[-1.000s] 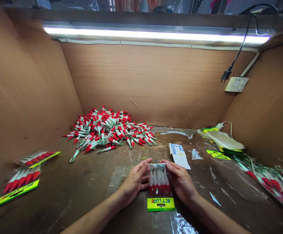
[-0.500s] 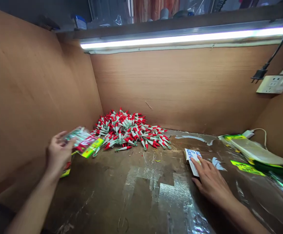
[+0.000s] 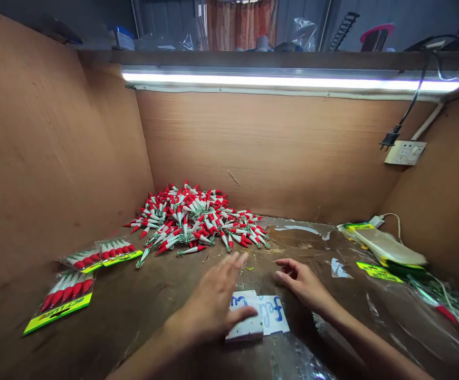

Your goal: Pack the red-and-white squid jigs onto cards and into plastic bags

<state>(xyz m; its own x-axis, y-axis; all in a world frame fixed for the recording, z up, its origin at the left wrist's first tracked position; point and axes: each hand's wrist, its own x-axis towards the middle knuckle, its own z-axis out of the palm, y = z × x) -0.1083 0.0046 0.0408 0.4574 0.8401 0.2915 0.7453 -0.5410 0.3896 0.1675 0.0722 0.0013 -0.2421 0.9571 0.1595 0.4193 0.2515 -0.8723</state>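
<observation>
My left hand point(image 3: 213, 301) lies flat with fingers stretched out, its thumb on the left part of a white card point(image 3: 259, 315) with blue lettering at the table's front centre. My right hand point(image 3: 303, 282) hovers just right of the card, fingers loosely curled and apart, holding nothing. A big pile of red-and-white lures point(image 3: 195, 219) lies behind the hands against the back wall. Three sealed lure packs lie at the left: two side by side point(image 3: 101, 253) and one with a yellow label point(image 3: 63, 298).
A stack of empty yellow-headed bags point(image 3: 383, 245) and loose clear plastic with more lures point(image 3: 447, 306) sit at the right. Wooden walls close in the left, back and right. A wall socket point(image 3: 404, 152) with a plug hangs at the upper right.
My left hand let go of the filled pack at the left and came back to the centre. My right hand dragged the white card from the right to the front centre.
</observation>
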